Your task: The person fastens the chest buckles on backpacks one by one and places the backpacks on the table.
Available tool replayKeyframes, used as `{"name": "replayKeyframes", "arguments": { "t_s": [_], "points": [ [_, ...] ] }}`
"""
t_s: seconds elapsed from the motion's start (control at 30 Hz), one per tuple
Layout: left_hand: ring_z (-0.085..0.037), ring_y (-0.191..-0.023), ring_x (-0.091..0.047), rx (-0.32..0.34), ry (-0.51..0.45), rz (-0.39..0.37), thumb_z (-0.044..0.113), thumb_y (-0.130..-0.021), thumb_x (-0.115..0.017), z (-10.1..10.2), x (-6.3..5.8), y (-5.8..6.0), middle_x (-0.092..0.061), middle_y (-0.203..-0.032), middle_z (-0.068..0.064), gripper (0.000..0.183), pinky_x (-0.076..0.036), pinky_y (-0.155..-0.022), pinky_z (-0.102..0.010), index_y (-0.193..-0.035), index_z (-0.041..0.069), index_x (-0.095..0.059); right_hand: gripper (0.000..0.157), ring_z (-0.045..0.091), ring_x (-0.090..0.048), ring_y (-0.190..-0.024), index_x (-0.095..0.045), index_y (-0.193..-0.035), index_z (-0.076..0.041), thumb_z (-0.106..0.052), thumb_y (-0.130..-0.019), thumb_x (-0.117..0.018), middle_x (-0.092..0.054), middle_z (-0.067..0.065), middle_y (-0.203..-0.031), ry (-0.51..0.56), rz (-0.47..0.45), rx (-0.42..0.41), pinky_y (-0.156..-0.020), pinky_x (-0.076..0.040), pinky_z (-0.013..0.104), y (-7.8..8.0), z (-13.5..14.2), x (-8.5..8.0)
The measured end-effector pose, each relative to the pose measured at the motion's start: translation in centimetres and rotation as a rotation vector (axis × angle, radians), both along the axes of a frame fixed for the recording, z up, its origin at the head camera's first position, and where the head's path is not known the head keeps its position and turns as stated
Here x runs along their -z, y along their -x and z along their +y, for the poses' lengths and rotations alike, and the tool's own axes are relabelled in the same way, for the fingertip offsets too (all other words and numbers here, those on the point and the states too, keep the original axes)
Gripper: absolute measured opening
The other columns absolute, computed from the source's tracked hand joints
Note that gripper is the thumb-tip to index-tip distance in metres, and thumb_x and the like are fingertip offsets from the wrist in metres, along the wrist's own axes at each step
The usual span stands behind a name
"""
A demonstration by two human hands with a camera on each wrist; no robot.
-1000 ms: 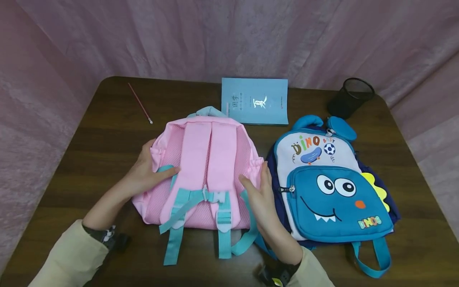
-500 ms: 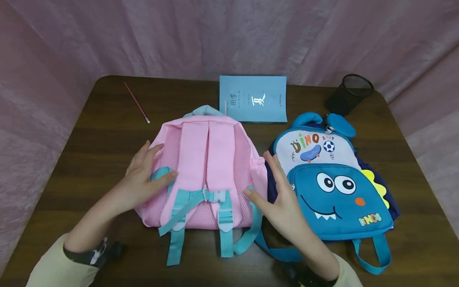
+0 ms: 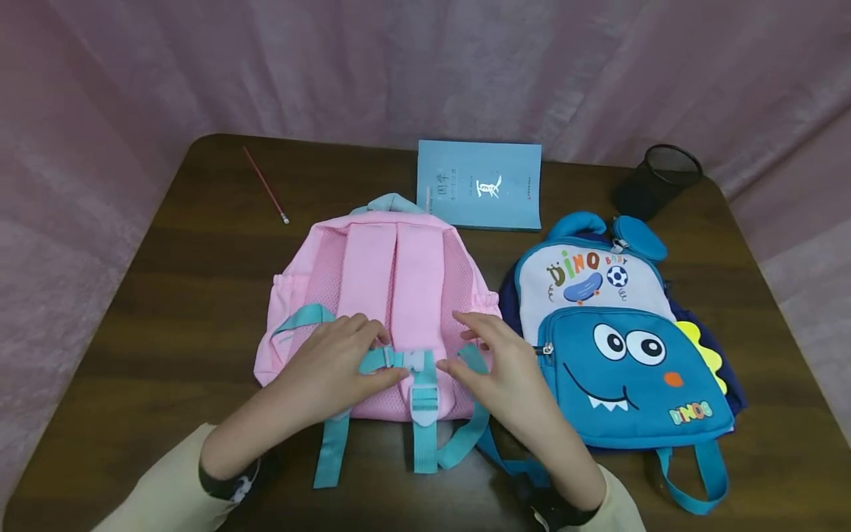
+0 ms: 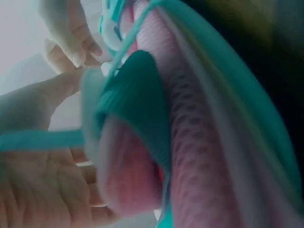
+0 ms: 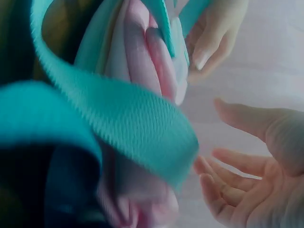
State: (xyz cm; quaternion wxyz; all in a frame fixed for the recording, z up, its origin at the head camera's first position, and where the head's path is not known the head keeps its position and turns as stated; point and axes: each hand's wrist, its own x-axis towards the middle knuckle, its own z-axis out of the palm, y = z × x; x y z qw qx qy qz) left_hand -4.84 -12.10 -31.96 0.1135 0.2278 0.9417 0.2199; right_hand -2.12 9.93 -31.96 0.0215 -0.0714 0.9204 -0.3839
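Note:
A pink backpack (image 3: 367,270) lies with its shoulder straps up, turquoise webbing at their lower ends. A pale buckle (image 3: 414,360) on the turquoise chest strap (image 3: 374,361) sits between my two hands. Above the left shoulder strap is my left hand (image 3: 332,366), thumb stretched toward the buckle and fingers bent slightly over the chest strap. My right hand (image 3: 505,362) hovers at the buckle's right, thumb and fingers apart. In the right wrist view, nothing lies between the right thumb and fingers (image 5: 232,183); a loose turquoise strap (image 5: 137,118) loops beside them.
A blue dinosaur backpack (image 3: 631,377) lies close against the pink one's right side. Behind them are a blue book (image 3: 479,185) and a black mesh pen holder (image 3: 654,181), which leans. A red pencil (image 3: 266,186) lies at the back left of the brown table (image 3: 166,295).
Both hands have let go of the pink backpack's sides. The left hand has moved right over the chest strap; the right hand lifted away, then came back in toward the buckle.

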Motion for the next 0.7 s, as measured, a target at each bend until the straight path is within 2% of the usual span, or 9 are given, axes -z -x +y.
{"name": "replayKeyframes", "arguments": {
  "t_s": [0.13,0.33,0.5,0.6,0.7],
  "points": [
    [-0.016,-0.076,-0.049,0.006,0.053,-0.005,0.052,-0.070,-0.075,0.4,0.8,0.6,-0.053,-0.082,0.001,0.048,-0.041,-0.069,-0.033,-0.092,0.011,-0.062,0.047,0.018,-0.062,-0.090,-0.066,-0.114,-0.008,-0.019,-0.071,-0.082,-0.066,0.005,-0.107,-0.044,-0.074,-0.090,-0.075,-0.054,0.033,0.6,-1.4,0.3],
    [-0.015,-0.075,-0.052,0.037,0.059,-0.063,0.043,-0.072,-0.078,0.0,1.1,2.0,-0.055,-0.079,0.002,0.036,-0.042,-0.071,-0.035,-0.086,0.013,-0.064,0.030,0.013,-0.055,-0.071,-0.073,-0.098,-0.007,-0.022,-0.073,-0.081,-0.067,0.002,-0.085,-0.161,-0.129,-0.147,-0.062,-0.047,0.024,1.8,-2.8,0.4],
    [-0.011,-0.074,-0.052,0.107,-0.003,-0.164,0.034,-0.080,-0.072,-1.0,-0.2,2.3,-0.057,-0.083,0.005,0.025,-0.044,-0.069,-0.030,-0.093,0.014,-0.063,0.030,0.011,-0.058,-0.074,-0.072,-0.098,-0.009,-0.023,-0.073,-0.080,-0.067,0.000,-0.085,-0.110,-0.085,-0.181,-0.065,-0.050,0.023,2.0,-2.9,0.7],
    [-0.008,-0.073,-0.052,0.183,-0.063,-0.216,0.030,-0.083,-0.071,-2.1,-1.4,2.3,-0.057,-0.085,0.009,0.023,-0.047,-0.067,-0.025,-0.098,0.015,-0.062,0.031,0.010,-0.062,-0.080,-0.071,-0.102,-0.010,-0.024,-0.076,-0.078,-0.069,-0.001,-0.090,-0.059,-0.039,-0.222,-0.072,-0.052,0.024,1.9,-2.9,1.2],
    [-0.005,-0.074,-0.052,0.257,-0.109,-0.230,0.025,-0.083,-0.071,-3.1,-2.5,2.3,-0.057,-0.086,0.011,0.022,-0.048,-0.068,-0.023,-0.101,0.017,-0.061,0.031,0.009,-0.063,-0.086,-0.070,-0.105,-0.011,-0.026,-0.078,-0.076,-0.069,-0.002,-0.096,-0.034,0.003,-0.252,-0.077,-0.052,0.026,1.8,-3.0,1.7]
  ]
}}
